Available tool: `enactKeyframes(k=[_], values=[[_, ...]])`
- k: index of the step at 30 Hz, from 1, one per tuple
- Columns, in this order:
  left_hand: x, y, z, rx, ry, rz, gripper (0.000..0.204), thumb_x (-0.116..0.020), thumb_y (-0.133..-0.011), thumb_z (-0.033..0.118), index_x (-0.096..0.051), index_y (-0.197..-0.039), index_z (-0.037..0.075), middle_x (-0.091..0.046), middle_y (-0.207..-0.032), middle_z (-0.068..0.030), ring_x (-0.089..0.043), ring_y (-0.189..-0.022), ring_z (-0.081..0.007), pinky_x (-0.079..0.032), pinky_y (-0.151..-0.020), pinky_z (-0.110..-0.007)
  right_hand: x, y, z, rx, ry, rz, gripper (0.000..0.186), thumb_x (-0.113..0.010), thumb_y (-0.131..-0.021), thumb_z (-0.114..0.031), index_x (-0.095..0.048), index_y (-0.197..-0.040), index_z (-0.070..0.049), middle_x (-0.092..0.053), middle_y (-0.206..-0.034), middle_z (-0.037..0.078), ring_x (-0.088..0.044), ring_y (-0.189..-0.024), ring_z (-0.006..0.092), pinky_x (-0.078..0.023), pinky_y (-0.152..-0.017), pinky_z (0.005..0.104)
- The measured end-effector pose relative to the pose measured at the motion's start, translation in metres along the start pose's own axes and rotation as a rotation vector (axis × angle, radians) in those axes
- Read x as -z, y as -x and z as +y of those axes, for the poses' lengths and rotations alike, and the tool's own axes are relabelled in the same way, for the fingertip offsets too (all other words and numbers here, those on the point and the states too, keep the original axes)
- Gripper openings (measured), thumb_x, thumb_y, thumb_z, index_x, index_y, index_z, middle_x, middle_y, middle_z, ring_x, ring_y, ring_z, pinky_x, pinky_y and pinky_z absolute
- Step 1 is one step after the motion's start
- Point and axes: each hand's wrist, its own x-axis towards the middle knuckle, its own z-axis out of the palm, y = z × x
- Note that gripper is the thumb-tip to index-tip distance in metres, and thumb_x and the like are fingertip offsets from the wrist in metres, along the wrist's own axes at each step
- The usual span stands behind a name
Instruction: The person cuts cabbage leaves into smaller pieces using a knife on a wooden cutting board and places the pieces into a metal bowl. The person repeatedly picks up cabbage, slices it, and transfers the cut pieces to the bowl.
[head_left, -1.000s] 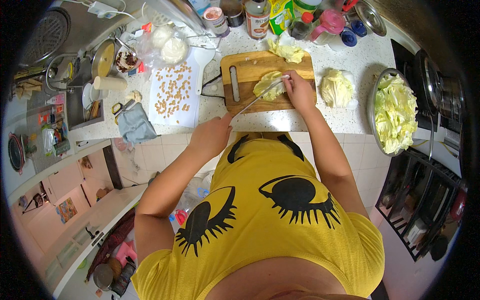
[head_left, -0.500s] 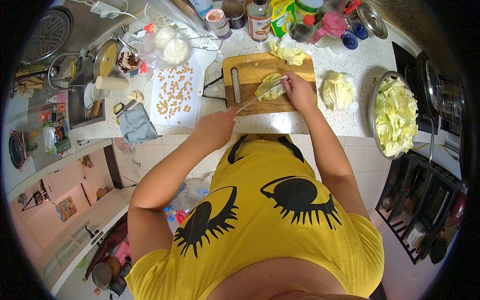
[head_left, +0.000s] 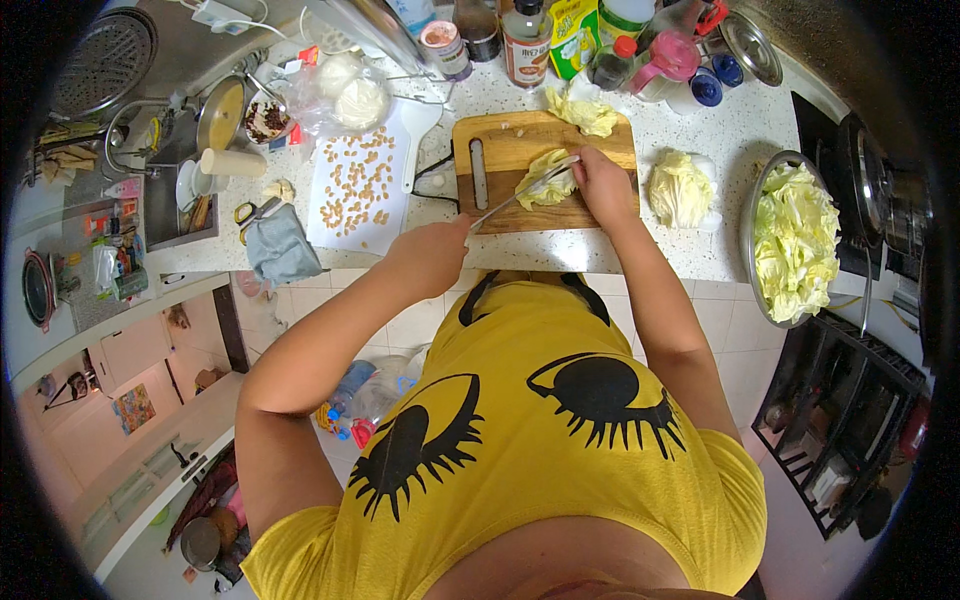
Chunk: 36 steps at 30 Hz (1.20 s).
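- Midway between side edges of cutting board: apparently slicing cabbage leaf.
- Gripping knife ends with left hand, right hand.
- Next, likely calling for downward pressure.

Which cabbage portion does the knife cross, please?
The central leafy piece on the cutting board; the others lie at its far edge, just to its right and in the metal bowl.

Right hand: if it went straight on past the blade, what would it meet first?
Probably the loose leaf at the board's far edge; height is hard to judge.
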Motion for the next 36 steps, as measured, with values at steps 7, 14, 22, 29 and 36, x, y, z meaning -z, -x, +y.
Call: enactKeyframes(k=[7, 14, 22, 29, 36], values=[[-0.007, 0.005, -0.003, 0.027, 0.150, 0.091, 0.024, -0.050, -0.092, 0.018, -0.043, -0.104, -0.001, -0.061, -0.083, -0.0256, -0.059, -0.082, -0.0448, -0.045, -0.069, -0.053, 0.004, 0.005, -0.002, -0.129, -0.125, -0.022, 0.027, -0.064, -0.085, -0.016, -0.053, -0.109, -0.007, -0.065, -0.083, 0.015, -0.064, -0.075, 0.0318, -0.049, -0.065, 0.0398], [-0.015, -0.002, -0.010, 0.033, 0.254, 0.144, 0.024, -0.051, -0.091, 0.019, -0.044, -0.103, -0.001, -0.061, -0.082, -0.0254, -0.058, -0.083, -0.0451, -0.045, -0.070, -0.052, 0.005, 0.029, -0.003, -0.293, -0.237, 0.046, 0.039, -0.072, -0.078, -0.013, -0.047, -0.106, -0.005, -0.063, -0.079, 0.012, -0.061, -0.068, 0.0282, -0.047, -0.061, 0.0370], [-0.003, 0.009, -0.009, -0.030, 0.219, 0.156, 0.019, -0.051, -0.091, 0.018, -0.043, -0.096, 0.002, -0.060, -0.075, -0.0231, -0.058, -0.076, -0.0444, -0.042, -0.064, -0.051, 0.004, 0.030, -0.007, -0.230, -0.227, 0.054, 0.034, -0.067, -0.080, -0.012, -0.054, -0.112, -0.006, -0.063, -0.082, 0.011, -0.062, -0.074, 0.0302, -0.048, -0.065, 0.0386], [0.007, 0.003, 0.001, -0.069, -0.008, 0.132, 0.019, -0.051, -0.091, 0.019, -0.046, -0.102, 0.004, -0.062, -0.081, -0.0202, -0.060, -0.078, -0.0404, -0.046, -0.065, -0.051, 0.004, 0.029, -0.008, -0.149, -0.220, 0.031, 0.042, -0.063, -0.081, -0.009, -0.052, -0.122, -0.007, -0.061, -0.086, 0.014, -0.060, -0.079, 0.0334, -0.048, -0.070, 0.0409], [0.011, -0.007, 0.006, -0.051, -0.086, 0.083, 0.025, -0.049, -0.092, 0.019, -0.045, -0.112, 0.004, -0.064, -0.087, -0.0182, -0.061, -0.083, -0.0384, -0.047, -0.068, -0.050, 0.007, 0.025, -0.006, -0.145, -0.250, -0.037, 0.056, -0.059, -0.081, -0.005, -0.041, -0.135, -0.008, -0.059, -0.091, 0.016, -0.059, -0.082, 0.0339, -0.048, -0.071, 0.0408]])
